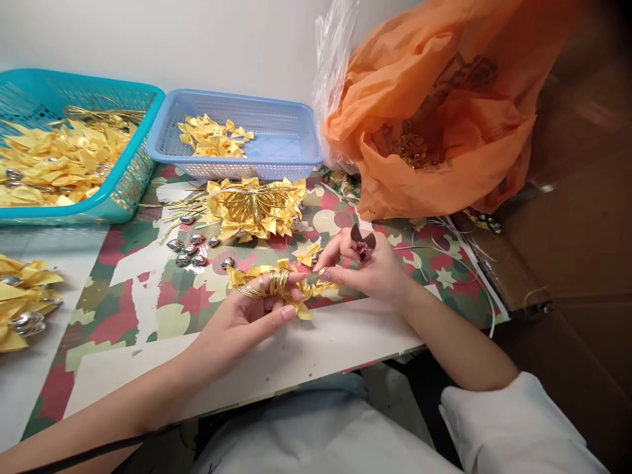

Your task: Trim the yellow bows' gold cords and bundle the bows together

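Observation:
Several gold cord loops [279, 282] are strung around the index finger of my left hand [237, 322], whose thumb points toward the fingertip. Yellow ribbon bows [303, 309] hang below and behind these fingers. Just right of that fingertip, my right hand [365, 270] pinches another gold cord loop [320, 273] between thumb and finger. A dark brown bow-shaped piece [363, 242] sits on a finger of my right hand. Beyond the hands lie a yellow bow [307, 253], loose silver heart-shaped bells [190, 250] and a bundle of yellow bows with gold cords [254, 207].
A teal basket [143, 151] of yellow bows stands at the left, beside a blue basket [281, 161] with fewer bows. An orange bag [444, 187] gapes open at back right. More bows [24, 283] lie at the left edge. White cord [474, 263] curls at right.

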Motion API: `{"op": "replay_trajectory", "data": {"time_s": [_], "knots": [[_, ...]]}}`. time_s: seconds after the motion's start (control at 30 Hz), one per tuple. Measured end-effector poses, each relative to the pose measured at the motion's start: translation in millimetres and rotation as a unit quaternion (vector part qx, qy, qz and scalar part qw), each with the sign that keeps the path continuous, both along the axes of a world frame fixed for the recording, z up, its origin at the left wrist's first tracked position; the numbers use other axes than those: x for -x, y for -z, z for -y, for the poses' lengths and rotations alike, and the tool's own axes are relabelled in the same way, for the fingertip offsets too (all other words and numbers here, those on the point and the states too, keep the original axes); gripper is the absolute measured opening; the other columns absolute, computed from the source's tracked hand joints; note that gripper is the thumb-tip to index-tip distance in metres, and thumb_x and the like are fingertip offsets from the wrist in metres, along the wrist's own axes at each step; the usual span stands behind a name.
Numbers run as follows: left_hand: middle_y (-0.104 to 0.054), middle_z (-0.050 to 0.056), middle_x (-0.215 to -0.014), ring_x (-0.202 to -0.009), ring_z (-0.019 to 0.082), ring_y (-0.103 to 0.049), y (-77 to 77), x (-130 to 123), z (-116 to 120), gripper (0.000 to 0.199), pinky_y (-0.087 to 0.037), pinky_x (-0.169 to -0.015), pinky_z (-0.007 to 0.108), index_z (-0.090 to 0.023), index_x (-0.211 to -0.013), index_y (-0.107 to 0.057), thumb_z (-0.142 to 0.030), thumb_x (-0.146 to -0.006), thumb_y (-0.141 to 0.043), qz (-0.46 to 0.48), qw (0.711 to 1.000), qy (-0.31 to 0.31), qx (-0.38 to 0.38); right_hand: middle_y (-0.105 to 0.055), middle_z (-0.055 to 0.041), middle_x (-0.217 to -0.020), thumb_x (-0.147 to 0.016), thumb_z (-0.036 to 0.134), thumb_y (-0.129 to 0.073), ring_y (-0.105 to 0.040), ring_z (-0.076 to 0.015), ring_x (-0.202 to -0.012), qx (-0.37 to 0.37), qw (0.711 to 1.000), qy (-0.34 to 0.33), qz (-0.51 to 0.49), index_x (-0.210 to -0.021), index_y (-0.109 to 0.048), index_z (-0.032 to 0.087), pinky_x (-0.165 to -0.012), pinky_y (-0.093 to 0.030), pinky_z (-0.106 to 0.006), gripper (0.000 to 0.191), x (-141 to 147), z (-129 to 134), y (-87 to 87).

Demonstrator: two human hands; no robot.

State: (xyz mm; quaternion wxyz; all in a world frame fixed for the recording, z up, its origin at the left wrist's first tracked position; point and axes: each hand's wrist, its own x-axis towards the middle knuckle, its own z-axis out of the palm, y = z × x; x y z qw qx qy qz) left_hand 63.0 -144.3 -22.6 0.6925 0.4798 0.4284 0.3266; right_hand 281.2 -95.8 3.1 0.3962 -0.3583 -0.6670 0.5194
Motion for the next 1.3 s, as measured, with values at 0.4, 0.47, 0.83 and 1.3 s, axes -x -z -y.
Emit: {"op": "replay_trajectory", "data": {"time_s": [0.4,0.47,0.83,1.3], "knots": [[-0.056,0.0,-0.063,-0.061,0.017,-0.05,-6.7,-4.5,4.3,0.025,-0.038,-0.053,0.026,-0.02,-0.078,-0.066,-0.043,-0.073,-0.075,-0.062,0.998,-0.01,-0.003,-0.072,-0.0041,-0.074,-0.076,0.025,-0.07,-0.068,-0.0165,-0.069,-0.088,0.996,-0.024,-0.005,-0.059,-0.033,0.024,-0.059,-0.05,-0.028,0.041,23.9,26.4,23.7],[-0.058,0.0,-0.066,-0.061,0.015,-0.049,-10.0,-5.7,4.3,0.024,-0.038,-0.054,0.025,-0.02,-0.076,-0.065,-0.042,-0.075,-0.075,-0.033,0.999,0.003,-0.001,-0.072,-0.0037,-0.073,-0.075,0.027,-0.073,-0.066,-0.0155,-0.065,-0.083,0.996,-0.029,-0.01,-0.058,-0.031,0.023,-0.057,-0.049,-0.028,0.045,21.5,24.3,21.5],[-0.042,-0.006,-0.046,-0.036,0.001,-0.021,-9.9,9.0,-2.4,0.041,-0.011,-0.041,0.02,-0.013,-0.062,-0.064,-0.051,-0.075,-0.074,0.102,0.979,0.055,0.167,-0.068,-0.0054,-0.082,-0.07,0.011,-0.064,-0.059,-0.0241,-0.088,-0.148,0.941,0.12,0.279,-0.074,-0.056,0.021,-0.072,-0.044,-0.035,0.014,8.8,-18.7,33.2],[-0.042,-0.005,-0.046,-0.039,0.002,-0.029,-11.2,13.6,-6.3,0.035,-0.029,-0.047,0.018,-0.014,-0.059,-0.063,-0.043,-0.078,-0.065,0.062,0.976,-0.087,0.188,-0.076,-0.0005,-0.076,-0.072,0.005,-0.064,-0.07,-0.0184,-0.072,-0.143,0.983,0.118,-0.015,-0.055,-0.028,0.023,-0.063,-0.05,-0.031,0.044,5.6,-8.3,32.2]]}}
